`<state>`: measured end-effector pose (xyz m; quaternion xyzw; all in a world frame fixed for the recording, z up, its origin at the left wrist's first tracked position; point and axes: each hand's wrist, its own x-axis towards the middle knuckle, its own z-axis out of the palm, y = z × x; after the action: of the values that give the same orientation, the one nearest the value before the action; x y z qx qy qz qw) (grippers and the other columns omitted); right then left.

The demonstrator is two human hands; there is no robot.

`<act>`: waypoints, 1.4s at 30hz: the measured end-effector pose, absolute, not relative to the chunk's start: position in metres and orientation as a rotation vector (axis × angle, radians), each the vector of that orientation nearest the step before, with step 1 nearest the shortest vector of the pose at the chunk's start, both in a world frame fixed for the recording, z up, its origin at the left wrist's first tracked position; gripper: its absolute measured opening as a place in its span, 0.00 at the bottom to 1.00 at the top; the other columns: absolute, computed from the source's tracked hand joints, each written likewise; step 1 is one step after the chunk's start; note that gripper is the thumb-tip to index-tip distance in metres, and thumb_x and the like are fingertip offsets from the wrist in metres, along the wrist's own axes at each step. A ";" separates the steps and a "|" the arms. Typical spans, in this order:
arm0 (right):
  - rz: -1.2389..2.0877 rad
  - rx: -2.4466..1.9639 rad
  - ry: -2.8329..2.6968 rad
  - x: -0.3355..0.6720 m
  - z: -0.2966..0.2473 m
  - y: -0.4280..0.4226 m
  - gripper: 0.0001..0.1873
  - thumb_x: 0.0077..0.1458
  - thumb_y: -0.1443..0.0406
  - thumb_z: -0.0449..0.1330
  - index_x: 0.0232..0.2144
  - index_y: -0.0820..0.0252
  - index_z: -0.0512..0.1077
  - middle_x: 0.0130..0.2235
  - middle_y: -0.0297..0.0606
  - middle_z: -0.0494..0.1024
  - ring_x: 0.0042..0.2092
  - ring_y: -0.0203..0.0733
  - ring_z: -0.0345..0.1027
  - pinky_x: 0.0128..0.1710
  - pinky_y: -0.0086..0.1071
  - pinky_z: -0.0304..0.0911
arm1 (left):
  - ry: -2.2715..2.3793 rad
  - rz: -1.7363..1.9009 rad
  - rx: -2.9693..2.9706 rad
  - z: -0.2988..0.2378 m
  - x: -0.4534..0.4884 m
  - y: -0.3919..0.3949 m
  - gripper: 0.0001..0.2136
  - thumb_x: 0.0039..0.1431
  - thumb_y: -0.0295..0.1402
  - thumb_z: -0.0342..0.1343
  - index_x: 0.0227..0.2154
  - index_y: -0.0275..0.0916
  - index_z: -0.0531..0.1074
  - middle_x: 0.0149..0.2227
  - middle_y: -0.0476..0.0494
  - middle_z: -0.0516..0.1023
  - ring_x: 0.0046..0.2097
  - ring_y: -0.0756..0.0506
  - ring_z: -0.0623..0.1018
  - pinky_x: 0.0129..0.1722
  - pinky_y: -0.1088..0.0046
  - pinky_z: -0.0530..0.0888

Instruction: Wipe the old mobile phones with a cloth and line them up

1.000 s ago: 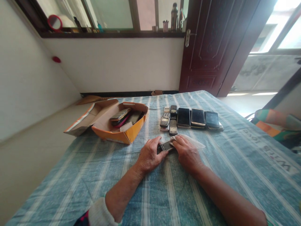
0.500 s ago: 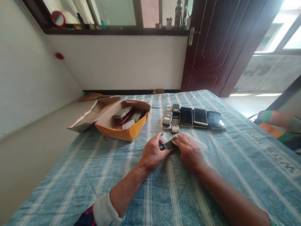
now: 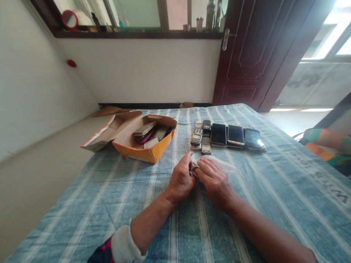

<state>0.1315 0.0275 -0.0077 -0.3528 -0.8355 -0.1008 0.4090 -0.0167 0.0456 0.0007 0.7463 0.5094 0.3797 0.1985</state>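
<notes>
My left hand (image 3: 181,179) is closed around a small mobile phone, which is now almost wholly hidden behind the fingers and the wipe. My right hand (image 3: 215,180) presses a thin white wipe (image 3: 223,164) against that phone, its fingers bunched over the cloth; a loose end of it trails off to the right. Just beyond the hands lie several old keypad phones, one grey phone (image 3: 196,137) resting on top of others. To their right is a row of touchscreen phones, among them a black one (image 3: 218,134), a gold-edged one (image 3: 236,135) and one with a glaring screen (image 3: 253,138).
An open orange cardboard box (image 3: 148,151) with several phones (image 3: 145,129) inside stands left of the hands, its lid folded back leftward. A blue striped cloth (image 3: 109,204) covers the surface. Behind are a white wall and a dark red door (image 3: 246,54).
My right hand has slid left with the wipe, toward my left hand, and the wipe now covers the phone that was partly visible before. The view has shifted slightly.
</notes>
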 end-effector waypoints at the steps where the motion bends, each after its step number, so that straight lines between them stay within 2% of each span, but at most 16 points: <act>1: -0.256 -0.865 -2.126 0.129 -0.005 0.026 0.16 0.64 0.70 0.46 0.39 0.66 0.75 0.43 0.48 0.76 0.52 0.48 0.66 0.54 0.45 0.63 | 1.438 1.072 2.090 0.001 -0.016 0.045 0.27 0.48 0.22 0.50 0.55 0.36 0.60 0.38 0.45 0.74 0.40 0.46 0.75 0.44 0.68 0.74; 5: -0.269 -0.888 -2.216 0.124 0.002 0.024 0.15 0.64 0.70 0.48 0.36 0.66 0.75 0.39 0.46 0.75 0.50 0.49 0.66 0.53 0.44 0.63 | 1.466 1.071 2.090 0.004 -0.015 0.045 0.27 0.48 0.20 0.47 0.55 0.34 0.60 0.40 0.43 0.74 0.40 0.47 0.76 0.45 0.69 0.74; 9: -0.290 -1.006 -2.242 0.128 0.002 0.028 0.14 0.64 0.70 0.49 0.36 0.64 0.75 0.36 0.44 0.74 0.46 0.47 0.66 0.50 0.41 0.63 | 1.443 1.067 2.096 0.003 -0.015 0.044 0.29 0.47 0.22 0.52 0.55 0.35 0.60 0.40 0.44 0.73 0.39 0.47 0.75 0.43 0.69 0.74; 13: -0.342 -1.159 -2.209 0.142 -0.002 0.037 0.13 0.63 0.70 0.49 0.36 0.63 0.75 0.35 0.44 0.74 0.45 0.47 0.65 0.50 0.41 0.62 | 1.409 1.060 2.069 -0.001 -0.014 0.043 0.30 0.46 0.23 0.55 0.55 0.37 0.60 0.38 0.46 0.72 0.34 0.49 0.74 0.37 0.71 0.75; 17: -0.351 -1.307 -2.145 0.159 -0.009 0.046 0.14 0.61 0.72 0.49 0.40 0.62 0.75 0.40 0.45 0.75 0.49 0.49 0.64 0.51 0.40 0.62 | 1.401 1.053 2.093 -0.003 -0.015 0.042 0.30 0.45 0.21 0.55 0.54 0.39 0.61 0.38 0.48 0.71 0.34 0.50 0.73 0.35 0.73 0.75; 23: -0.378 -1.355 -2.069 0.161 -0.017 0.047 0.18 0.60 0.75 0.47 0.44 0.65 0.74 0.47 0.50 0.74 0.54 0.51 0.63 0.54 0.44 0.62 | 1.390 1.057 2.114 -0.005 -0.016 0.043 0.30 0.44 0.22 0.56 0.54 0.39 0.61 0.39 0.47 0.72 0.34 0.50 0.74 0.35 0.72 0.76; 27: -0.385 -1.161 -2.122 0.143 -0.017 0.034 0.16 0.63 0.71 0.48 0.44 0.66 0.74 0.49 0.52 0.74 0.56 0.52 0.63 0.56 0.46 0.61 | 1.396 1.055 2.108 -0.005 -0.016 0.044 0.29 0.46 0.23 0.55 0.54 0.38 0.61 0.39 0.46 0.74 0.35 0.49 0.75 0.37 0.70 0.77; 31: -0.381 -0.979 -2.184 0.124 -0.012 0.021 0.16 0.64 0.70 0.48 0.43 0.66 0.75 0.47 0.50 0.75 0.55 0.50 0.64 0.56 0.45 0.62 | 1.447 1.060 2.183 -0.002 -0.017 0.045 0.24 0.51 0.23 0.49 0.53 0.35 0.63 0.44 0.40 0.76 0.44 0.45 0.77 0.47 0.65 0.75; 34: -0.357 -0.964 -2.189 0.120 -0.007 0.020 0.15 0.63 0.70 0.49 0.42 0.67 0.75 0.46 0.50 0.76 0.54 0.50 0.65 0.56 0.44 0.62 | 1.458 1.051 2.195 0.000 -0.017 0.045 0.23 0.53 0.22 0.47 0.54 0.35 0.63 0.46 0.38 0.76 0.47 0.44 0.76 0.50 0.64 0.74; 42: -0.285 -1.190 -2.109 0.149 -0.014 0.042 0.14 0.60 0.72 0.51 0.44 0.63 0.74 0.47 0.49 0.75 0.55 0.49 0.64 0.57 0.44 0.60 | 1.395 1.041 2.076 -0.001 -0.017 0.046 0.28 0.47 0.26 0.58 0.54 0.37 0.62 0.37 0.46 0.75 0.34 0.48 0.76 0.36 0.71 0.76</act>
<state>0.1488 0.0420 -0.0135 -0.4581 -0.8119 -0.1099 0.3447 -0.0167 0.0463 -0.0009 0.7486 0.5028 0.3753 0.2145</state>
